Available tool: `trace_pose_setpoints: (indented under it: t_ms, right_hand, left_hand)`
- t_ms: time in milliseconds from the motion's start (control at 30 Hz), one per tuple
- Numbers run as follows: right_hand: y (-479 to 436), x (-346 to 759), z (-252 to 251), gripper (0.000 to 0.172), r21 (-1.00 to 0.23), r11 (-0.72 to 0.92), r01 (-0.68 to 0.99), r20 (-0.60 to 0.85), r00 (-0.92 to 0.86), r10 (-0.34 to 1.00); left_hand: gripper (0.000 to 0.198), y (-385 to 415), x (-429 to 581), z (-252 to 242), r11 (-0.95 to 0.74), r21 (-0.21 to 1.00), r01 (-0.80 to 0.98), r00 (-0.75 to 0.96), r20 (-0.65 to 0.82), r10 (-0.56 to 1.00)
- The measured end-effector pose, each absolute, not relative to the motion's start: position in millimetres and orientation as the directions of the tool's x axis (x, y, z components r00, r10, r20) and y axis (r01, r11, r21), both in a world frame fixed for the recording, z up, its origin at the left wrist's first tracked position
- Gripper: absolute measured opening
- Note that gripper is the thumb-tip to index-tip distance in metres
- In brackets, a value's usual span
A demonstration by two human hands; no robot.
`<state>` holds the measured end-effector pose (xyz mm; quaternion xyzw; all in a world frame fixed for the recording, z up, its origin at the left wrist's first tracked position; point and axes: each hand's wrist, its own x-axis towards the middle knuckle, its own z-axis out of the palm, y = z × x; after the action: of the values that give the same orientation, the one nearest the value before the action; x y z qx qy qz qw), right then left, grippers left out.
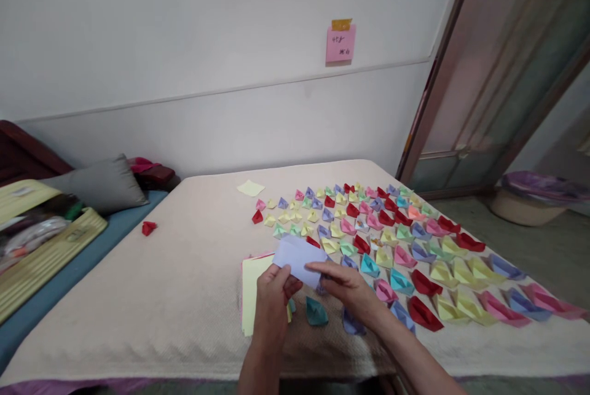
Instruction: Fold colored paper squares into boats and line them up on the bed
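A pale lilac sheet of paper (297, 255) is held up between my two hands above the table. My left hand (273, 293) pinches its lower left part, thumb on top. At its right side my right hand (348, 287) grips the edge, fingers stretched along it. Below my left hand lies a stack of coloured paper (250, 297), yellow on top, partly hidden by the hand and wrist. Close by sits a teal folded paper boat (316, 312). A lilac paper boat (353, 322) stands beneath my right hand, partly covered by it.
Rows of coloured paper boats (426, 283) cover the table's right side. A yellow sheet (251, 188) lies near the far edge, a red folded paper piece (148, 227) at left. An open box (83, 235) stands beyond the cream tablecloth (184, 297). A pink note (341, 43) hangs on the wall.
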<state>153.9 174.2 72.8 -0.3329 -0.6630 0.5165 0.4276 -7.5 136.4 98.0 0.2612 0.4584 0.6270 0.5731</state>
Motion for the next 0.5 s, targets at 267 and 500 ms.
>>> trace_pose_setpoints:
  t_ms: [267,500]
  right_hand:
    - [176,147,70,0.025,-0.984,0.178,0.030,0.164,-0.252,0.954]
    - [174,142,82,0.014,-0.994,0.087,-0.058,0.097,-0.185,0.978]
  left_hand:
    - [0.016,139,-8,91,0.064,0.919,-0.390,-0.199,-0.152,0.968]
    - [0.020,135,-4,93,0.048,0.949,-0.313,-0.129,-0.093,0.987]
